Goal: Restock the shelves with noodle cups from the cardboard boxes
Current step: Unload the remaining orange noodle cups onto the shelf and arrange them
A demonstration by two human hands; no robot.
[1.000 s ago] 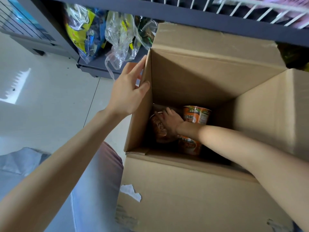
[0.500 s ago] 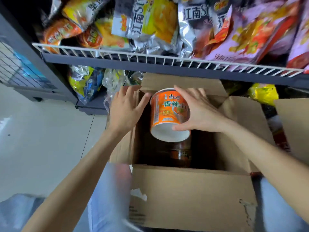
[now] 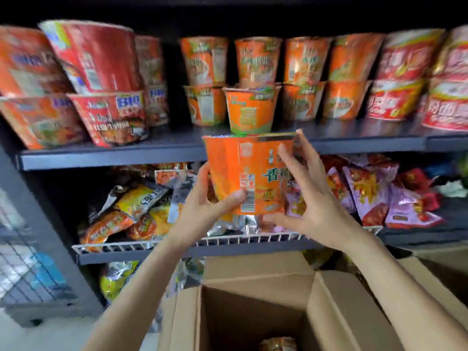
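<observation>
An orange noodle cup (image 3: 249,173) is upright in the air, just below the front edge of the dark upper shelf (image 3: 114,154). My left hand (image 3: 202,209) grips its lower left side, thumb across the barcode. My right hand (image 3: 307,196) holds its right side with fingers spread. Directly behind and above it, another orange cup (image 3: 250,110) stands at the shelf's front, with stacked orange cups (image 3: 255,60) behind. The open cardboard box (image 3: 253,312) sits below, and one more cup (image 3: 278,344) shows at its bottom.
Big red noodle bowls (image 3: 101,84) fill the shelf's left part, red and white bowls (image 3: 405,79) its right. The wire-fronted lower shelf (image 3: 202,243) holds noodle and snack packets (image 3: 126,214). A second box flap (image 3: 443,282) is at right. A wire cage (image 3: 22,274) stands at left.
My right hand lifted the orange cup out of the box up to the upper shelf's edge. My left hand left the box flap and took hold of the cup. The view tilted up.
</observation>
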